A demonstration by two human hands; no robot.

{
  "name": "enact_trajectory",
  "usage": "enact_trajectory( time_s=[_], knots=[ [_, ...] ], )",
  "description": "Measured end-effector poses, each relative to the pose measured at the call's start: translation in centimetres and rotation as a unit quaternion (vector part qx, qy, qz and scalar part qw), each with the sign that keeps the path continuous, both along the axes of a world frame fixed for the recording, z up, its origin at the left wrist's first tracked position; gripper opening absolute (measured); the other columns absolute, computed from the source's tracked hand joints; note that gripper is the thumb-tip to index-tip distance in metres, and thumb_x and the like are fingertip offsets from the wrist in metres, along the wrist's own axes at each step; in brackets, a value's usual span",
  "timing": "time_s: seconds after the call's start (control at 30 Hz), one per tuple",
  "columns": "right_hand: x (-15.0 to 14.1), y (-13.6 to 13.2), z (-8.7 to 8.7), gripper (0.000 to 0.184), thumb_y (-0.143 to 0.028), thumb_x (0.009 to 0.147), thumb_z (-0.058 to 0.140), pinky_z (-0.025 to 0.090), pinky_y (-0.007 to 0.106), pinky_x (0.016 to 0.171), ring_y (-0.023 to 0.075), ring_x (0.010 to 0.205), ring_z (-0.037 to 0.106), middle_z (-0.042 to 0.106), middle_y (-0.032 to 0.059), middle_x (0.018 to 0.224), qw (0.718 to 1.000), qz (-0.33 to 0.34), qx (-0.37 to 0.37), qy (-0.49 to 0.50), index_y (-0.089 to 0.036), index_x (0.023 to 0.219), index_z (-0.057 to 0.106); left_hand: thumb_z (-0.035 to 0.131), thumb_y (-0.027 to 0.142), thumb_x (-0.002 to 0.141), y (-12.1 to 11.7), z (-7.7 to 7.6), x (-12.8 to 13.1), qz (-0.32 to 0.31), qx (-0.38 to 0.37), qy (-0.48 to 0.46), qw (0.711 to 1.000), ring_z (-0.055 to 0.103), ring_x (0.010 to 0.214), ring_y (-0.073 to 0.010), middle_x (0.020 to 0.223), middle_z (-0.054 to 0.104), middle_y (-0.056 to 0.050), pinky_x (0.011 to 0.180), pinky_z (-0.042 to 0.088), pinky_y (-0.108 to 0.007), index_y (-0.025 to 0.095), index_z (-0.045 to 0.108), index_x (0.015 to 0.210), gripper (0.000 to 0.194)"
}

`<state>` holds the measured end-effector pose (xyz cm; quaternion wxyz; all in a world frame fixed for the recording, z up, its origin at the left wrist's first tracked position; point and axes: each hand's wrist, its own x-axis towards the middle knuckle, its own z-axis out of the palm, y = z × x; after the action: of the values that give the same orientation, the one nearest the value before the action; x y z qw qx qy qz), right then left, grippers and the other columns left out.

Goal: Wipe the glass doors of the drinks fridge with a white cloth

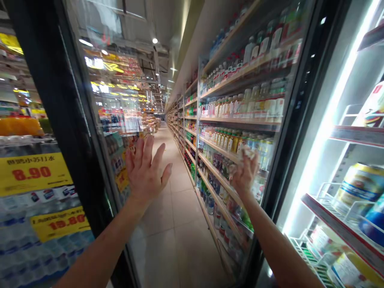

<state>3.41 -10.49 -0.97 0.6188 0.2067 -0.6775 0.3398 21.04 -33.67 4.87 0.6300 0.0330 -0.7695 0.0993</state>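
Centre-left, the left hand (pixel 145 170) spreads its fingers wide at a black-framed clear glass door (pixel 192 160); centre-right, the right hand (pixel 245 178) grips a crumpled whitish cloth (pixel 246 154).

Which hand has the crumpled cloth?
The right hand: it holds the crumpled pale cloth. The left hand is spread wide, with no cloth showing.

Both arms (pixel 103 238) outstretched, left fingers (pixel 147 151) splayed, right fingers (pixel 254 162) curled
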Motion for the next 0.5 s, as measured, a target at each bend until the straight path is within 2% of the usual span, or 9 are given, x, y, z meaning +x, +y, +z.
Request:
enact_trajectory(
  time_s=[0.07,0.1,0.17,0.27,0.3,0.33,0.4,0.43,0.5],
  knots=[
    [-0.4,0.3,0.9,0.048,-0.025,0.087,0.028,0.025,0.06,0.1,0.0307,0.134,0.02,0.023,0.0205,0.143,0.994,-0.027,-0.105,-0.028,-0.015,0.133,0.036,0.051,0.039,0.078,-0.1,0.0,0.0,-0.001,-0.002,0.003,1.0,0.019,0.135,-0.0264,0.145,0.025,-0.007,0.108,0.012,-0.048,0.026,0.031,0.135,0.062],
    [-0.2,0.0,1.0,0.048,-0.025,0.087,0.028,0.025,0.059,0.1,0.0305,0.134,0.019,0.022,0.0199,0.144,0.992,-0.026,-0.115,-0.031,-0.015,0.133,0.035,0.051,0.039,0.078,-0.1,0.0,0.0,-0.001,-0.004,0.006,1.0,0.019,0.135,-0.0262,0.145,0.025,-0.007,0.108,0.012,-0.048,0.026,0.031,0.135,0.062],
    [0.6,-1.0,0.7,0.043,-0.029,0.085,0.035,0.027,0.055,0.102,0.0291,0.134,0.022,0.027,0.0138,0.143,1.0,0.01,-0.025,-0.013,-0.021,0.126,0.045,0.052,0.039,0.077,-0.2,0.0,-0.1,0.001,-0.006,0.009,1.0,0.02,0.135,-0.0258,0.145,0.026,-0.007,0.108,0.012,-0.048,0.026,0.031,0.135,0.062],
    [1.2,-1.6,0.4,0.031,-0.031,0.079,0.046,0.028,0.051,0.103,0.0268,0.131,0.029,0.037,0.0061,0.139,0.987,0.06,0.147,0.033,-0.027,0.108,0.058,0.052,0.038,0.077,-0.4,0.0,-0.1,0.001,-0.007,0.011,1.0,0.019,0.135,-0.0256,0.145,0.025,-0.007,0.109,0.012,-0.048,0.027,0.03,0.135,0.063],
    [0.9,-1.3,0.6,0.032,-0.029,0.08,0.045,0.027,0.053,0.103,0.0272,0.132,0.028,0.036,0.0076,0.14,0.988,0.053,0.141,0.029,-0.026,0.11,0.057,0.052,0.038,0.077,-0.4,0.0,-0.1,0.0,-0.01,0.011,1.0,0.019,0.135,-0.0257,0.145,0.025,-0.007,0.108,0.013,-0.048,0.027,0.03,0.135,0.063],
    [0.5,-0.8,1.1,0.036,-0.028,0.081,0.042,0.026,0.056,0.103,0.028,0.132,0.026,0.033,0.0102,0.141,0.995,0.035,0.089,0.012,-0.024,0.115,0.054,0.052,0.038,0.077,-0.5,0.0,-0.1,-0.001,-0.012,0.011,1.0,0.019,0.135,-0.0257,0.145,0.024,-0.006,0.108,0.013,-0.048,0.027,0.029,0.135,0.064],
    [-0.3,0.0,2.2,0.044,-0.025,0.084,0.034,0.025,0.059,0.101,0.0291,0.133,0.023,0.027,0.0157,0.143,0.997,-0.01,-0.068,-0.04,-0.018,0.126,0.045,0.052,0.037,0.077,-0.6,0.0,-0.2,-0.001,-0.017,0.012,1.0,0.019,0.135,-0.0258,0.145,0.024,-0.006,0.108,0.013,-0.049,0.027,0.028,0.136,0.064],
    [-0.3,0.0,2.6,0.046,-0.024,0.085,0.032,0.024,0.06,0.101,0.0294,0.134,0.022,0.025,0.0172,0.144,0.992,-0.017,-0.112,-0.054,-0.017,0.13,0.041,0.053,0.037,0.077,-0.6,0.0,-0.2,-0.001,-0.02,0.013,1.0,0.019,0.135,-0.0259,0.145,0.024,-0.007,0.108,0.013,-0.049,0.027,0.028,0.136,0.065],
    [0.5,-0.8,2.5,0.046,-0.024,0.084,0.034,0.024,0.058,0.102,0.0292,0.134,0.02,0.024,0.0154,0.145,0.997,0.001,-0.071,-0.032,-0.018,0.129,0.042,0.053,0.037,0.076,-0.6,-0.1,-0.3,0.002,-0.023,0.018,1.0,0.02,0.135,-0.0261,0.145,0.025,-0.007,0.108,0.013,-0.049,0.026,0.028,0.136,0.066]
  ],
)
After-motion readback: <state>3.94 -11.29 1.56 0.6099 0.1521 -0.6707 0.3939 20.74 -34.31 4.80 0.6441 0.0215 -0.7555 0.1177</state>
